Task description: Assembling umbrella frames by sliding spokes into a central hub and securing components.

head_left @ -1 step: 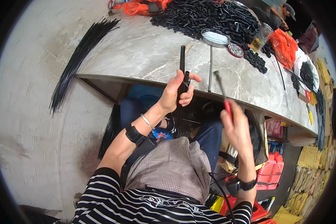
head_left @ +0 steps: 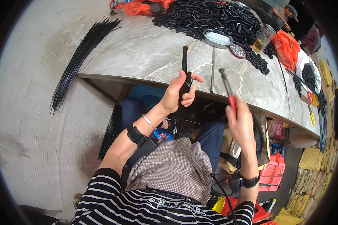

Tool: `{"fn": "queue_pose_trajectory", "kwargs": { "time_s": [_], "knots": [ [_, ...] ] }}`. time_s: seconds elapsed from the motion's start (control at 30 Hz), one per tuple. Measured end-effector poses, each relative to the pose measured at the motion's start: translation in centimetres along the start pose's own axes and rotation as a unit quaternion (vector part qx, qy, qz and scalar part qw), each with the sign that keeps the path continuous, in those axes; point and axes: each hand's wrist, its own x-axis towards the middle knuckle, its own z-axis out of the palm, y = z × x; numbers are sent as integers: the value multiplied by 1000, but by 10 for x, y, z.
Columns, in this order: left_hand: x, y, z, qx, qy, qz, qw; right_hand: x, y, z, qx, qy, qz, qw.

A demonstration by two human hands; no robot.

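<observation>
My left hand [head_left: 177, 93] is closed round a black umbrella-like bundle of thin black tubes [head_left: 184, 58], held upright at the table's near edge. A shorter black tube end [head_left: 189, 75] sticks up beside the longer one, next to my thumb. What lies inside the grip is hidden by the fingers. To its right, my right hand [head_left: 239, 122], blurred by motion, grips a red-handled tool with a metal shaft [head_left: 228, 86]. Its dark tip points away from me over the table edge, apart from the tubes. The tip's exact shape is unclear.
A grey marble-patterned table [head_left: 146, 56] carries a heap of black tubular parts [head_left: 210, 18], a round tin of white pieces [head_left: 218, 38] and a red dish of small shiny parts [head_left: 237, 51]. Long black rods [head_left: 82, 60] overhang the left end. Another person [head_left: 283, 17] is at far right.
My right hand and the red-handled tool have shifted slightly to the right, with the tip a little farther away. My left hand has barely moved and keeps its hold.
</observation>
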Motion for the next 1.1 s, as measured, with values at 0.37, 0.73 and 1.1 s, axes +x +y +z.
{"fn": "queue_pose_trajectory", "kwargs": {
  "time_s": [0.37, 0.73, 1.1],
  "knots": [
    [-50, 34, 50, 290, -31, 169, 941, 10, 5, 21, -78, 51, -88, 992],
    [-57, 25, 91, 32, -165, -3, 986, -84, -46, 37, 274, -353, -13, 895],
    [-37, 48, 72, 209, -126, 166, 955, -62, -42, 41, 383, -312, 22, 869]
  ]
}}
